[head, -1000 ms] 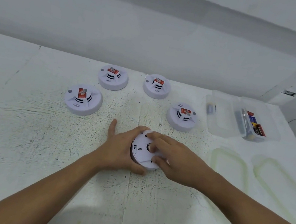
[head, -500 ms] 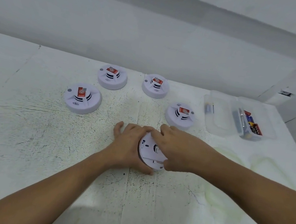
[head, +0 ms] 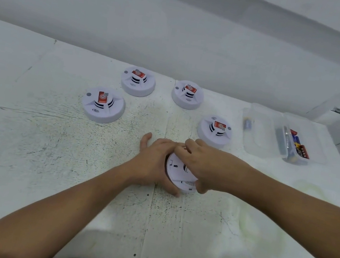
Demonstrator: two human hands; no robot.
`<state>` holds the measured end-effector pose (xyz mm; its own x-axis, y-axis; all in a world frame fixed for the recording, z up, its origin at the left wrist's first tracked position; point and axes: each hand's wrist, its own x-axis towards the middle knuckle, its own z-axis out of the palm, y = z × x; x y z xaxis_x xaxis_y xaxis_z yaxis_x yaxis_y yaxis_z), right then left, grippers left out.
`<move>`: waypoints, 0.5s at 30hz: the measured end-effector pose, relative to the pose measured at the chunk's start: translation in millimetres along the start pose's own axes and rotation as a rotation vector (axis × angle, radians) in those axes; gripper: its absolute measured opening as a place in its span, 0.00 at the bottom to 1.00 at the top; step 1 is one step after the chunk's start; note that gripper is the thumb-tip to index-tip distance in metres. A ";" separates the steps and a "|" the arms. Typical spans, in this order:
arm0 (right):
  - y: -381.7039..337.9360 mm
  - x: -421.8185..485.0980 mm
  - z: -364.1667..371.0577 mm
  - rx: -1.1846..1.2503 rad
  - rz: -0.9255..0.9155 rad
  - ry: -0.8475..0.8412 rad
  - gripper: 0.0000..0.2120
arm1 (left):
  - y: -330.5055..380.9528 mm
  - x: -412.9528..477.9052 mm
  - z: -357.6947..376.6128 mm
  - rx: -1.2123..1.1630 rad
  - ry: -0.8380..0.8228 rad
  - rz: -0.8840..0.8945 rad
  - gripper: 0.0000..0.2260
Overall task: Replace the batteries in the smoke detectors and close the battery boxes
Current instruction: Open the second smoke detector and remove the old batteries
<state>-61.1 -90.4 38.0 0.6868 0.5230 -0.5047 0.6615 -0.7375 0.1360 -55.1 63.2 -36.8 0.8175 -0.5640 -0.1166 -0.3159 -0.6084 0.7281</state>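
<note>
A white round smoke detector (head: 177,172) lies upside down on the table's middle, its back facing up. My left hand (head: 155,162) grips its left rim, thumb at the near edge. My right hand (head: 205,168) covers its right half, fingers curled over the back and thumb under the near rim. The battery compartment is hidden under my fingers. Several more detectors stand face up with red labels: one (head: 103,105) at the left, one (head: 138,81) behind it, one (head: 187,94) at the back middle and one (head: 215,129) just behind my right hand.
A clear plastic box (head: 259,134) with a loose battery, and beside it a second clear box (head: 310,137) with several batteries, stand at the right of the white table (head: 38,152). A white wall runs behind. The table's near edge is close to my body.
My right hand has slid further over the detector's back, its wrist turning. The detector has tilted slightly between my hands. The view has shifted a little.
</note>
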 end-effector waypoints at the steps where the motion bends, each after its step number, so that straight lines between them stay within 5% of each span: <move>1: 0.3 -0.3 0.7 -0.012 -0.010 0.002 0.37 | 0.4 -0.4 -0.4 0.003 -0.001 0.003 0.45; 5: 3.4 -2.3 1.4 0.056 -0.008 -0.002 0.34 | -1.9 -1.0 0.8 -0.014 0.000 0.006 0.47; 10: 15.5 -4.6 2.3 0.501 0.117 0.044 0.28 | -1.1 -2.5 5.9 0.004 0.054 0.011 0.47; 15: 10.2 -6.1 10.3 0.677 0.175 0.156 0.23 | -3.0 -2.9 8.7 0.017 0.094 0.038 0.51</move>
<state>-61.6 -105.5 33.6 0.8343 0.3903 -0.3893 0.2402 -0.8930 -0.3805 -60.8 61.8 -44.5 0.8460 -0.5325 -0.0250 -0.3549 -0.5976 0.7190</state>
